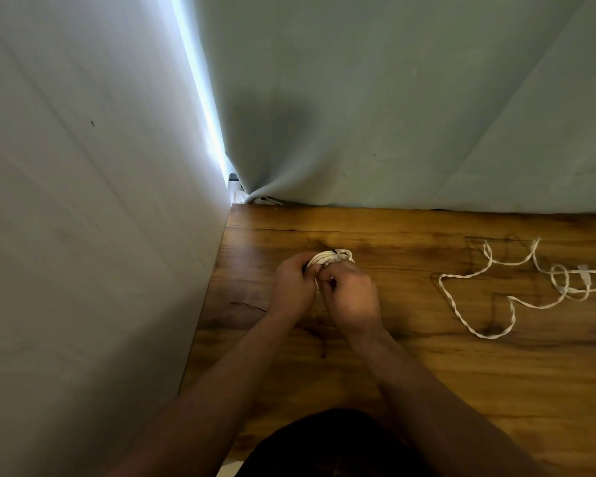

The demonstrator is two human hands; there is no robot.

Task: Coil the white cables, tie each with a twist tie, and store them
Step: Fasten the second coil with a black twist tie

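A small coiled white cable [331, 258] is held over the wooden table [410, 356] near its far left part. My left hand [291, 287] grips the coil from the left, and my right hand [350, 297] pinches it from the right, fingers meeting at the bundle's middle. A thin dark twist tie [326, 245] seems to stick out at the coil's top; most of the coil is hidden by my fingers. A second white cable [516, 287] lies loose and uncoiled on the table's right side, its plug end near the right edge.
A pale wall [93, 235] stands close along the table's left edge. A grey-green curtain [393, 115] hangs behind the table's far edge. A thin dark strand [246, 305] lies on the wood left of my left wrist.
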